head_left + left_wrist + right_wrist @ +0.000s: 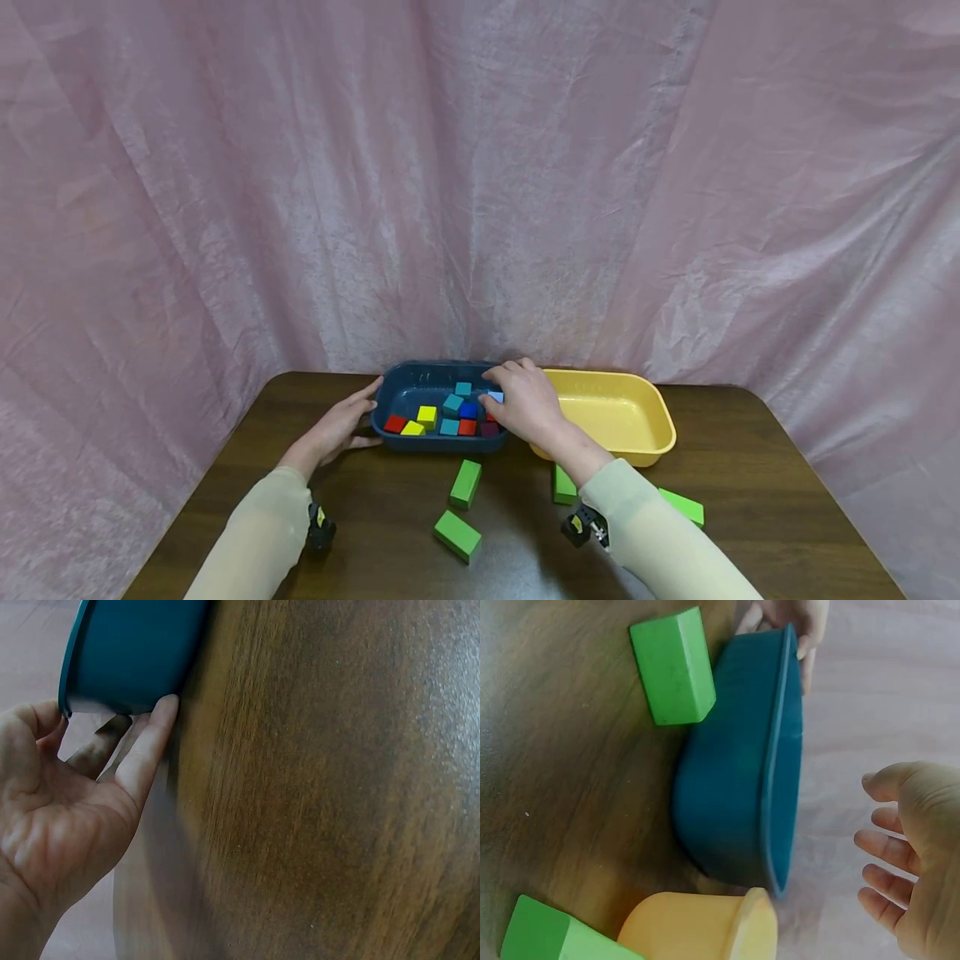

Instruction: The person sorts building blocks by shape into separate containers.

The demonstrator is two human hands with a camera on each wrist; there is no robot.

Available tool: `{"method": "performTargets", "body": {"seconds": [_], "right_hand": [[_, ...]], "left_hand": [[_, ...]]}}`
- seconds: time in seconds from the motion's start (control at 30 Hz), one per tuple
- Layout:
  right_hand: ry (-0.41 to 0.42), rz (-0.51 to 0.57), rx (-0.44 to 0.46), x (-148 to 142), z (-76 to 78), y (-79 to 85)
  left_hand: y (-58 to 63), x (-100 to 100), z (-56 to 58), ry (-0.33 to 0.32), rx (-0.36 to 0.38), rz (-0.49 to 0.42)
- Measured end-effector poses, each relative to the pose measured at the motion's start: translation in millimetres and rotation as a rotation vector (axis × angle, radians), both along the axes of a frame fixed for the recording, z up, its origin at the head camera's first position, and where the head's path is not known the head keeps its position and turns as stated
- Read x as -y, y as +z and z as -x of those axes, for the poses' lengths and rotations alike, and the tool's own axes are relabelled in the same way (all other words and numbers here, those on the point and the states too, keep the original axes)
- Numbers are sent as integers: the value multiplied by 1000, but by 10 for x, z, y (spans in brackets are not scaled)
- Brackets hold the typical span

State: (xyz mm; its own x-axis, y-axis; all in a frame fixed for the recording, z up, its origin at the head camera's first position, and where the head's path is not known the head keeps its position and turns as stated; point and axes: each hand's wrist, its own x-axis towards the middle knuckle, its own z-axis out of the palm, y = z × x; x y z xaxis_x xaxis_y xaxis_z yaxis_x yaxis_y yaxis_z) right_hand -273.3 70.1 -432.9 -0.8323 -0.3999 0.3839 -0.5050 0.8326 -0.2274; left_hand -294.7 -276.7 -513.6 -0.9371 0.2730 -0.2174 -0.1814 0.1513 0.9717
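Note:
A dark blue tub (442, 446) holds several small cubes, among them a red cube (395, 424), a yellow cube (427, 417), a blue cube (468, 410) and a teal cube (453, 405). At its left end my left hand (341, 427) touches the tub, fingers extended against the end wall and by the rim in the left wrist view. My right hand (525, 404) hovers over the tub's right end. Its fingers are spread and slightly bent, with nothing between them in the right wrist view. It hides part of the tub's right rim and some cubes.
A yellow tub (615, 421) with a bare floor stands to the right of the blue one. Green blocks lie in front: one green block (466, 484) close to the blue tub, others nearer and to the right, partly behind my right arm. A pink curtain (480, 183) hangs behind the table.

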Motion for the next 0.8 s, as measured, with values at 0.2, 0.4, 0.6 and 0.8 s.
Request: {"method": "performTargets", "body": {"seconds": [0.2,0.4,0.6,0.8], "right_hand": [[22,34,-10,-35,-138,95],[53,54,-51,-122,-268,137],[61,80,-56,-223,-405,178],[47,103,-57,-341,-541,195]], "left_hand": [[8,-6,-12,-2,2,-5],[28,-14,-22,-27,-9,-29],[19,-16,-32,-23,-4,-29],[-7,-20,-16,-8,-1,-20]]}}
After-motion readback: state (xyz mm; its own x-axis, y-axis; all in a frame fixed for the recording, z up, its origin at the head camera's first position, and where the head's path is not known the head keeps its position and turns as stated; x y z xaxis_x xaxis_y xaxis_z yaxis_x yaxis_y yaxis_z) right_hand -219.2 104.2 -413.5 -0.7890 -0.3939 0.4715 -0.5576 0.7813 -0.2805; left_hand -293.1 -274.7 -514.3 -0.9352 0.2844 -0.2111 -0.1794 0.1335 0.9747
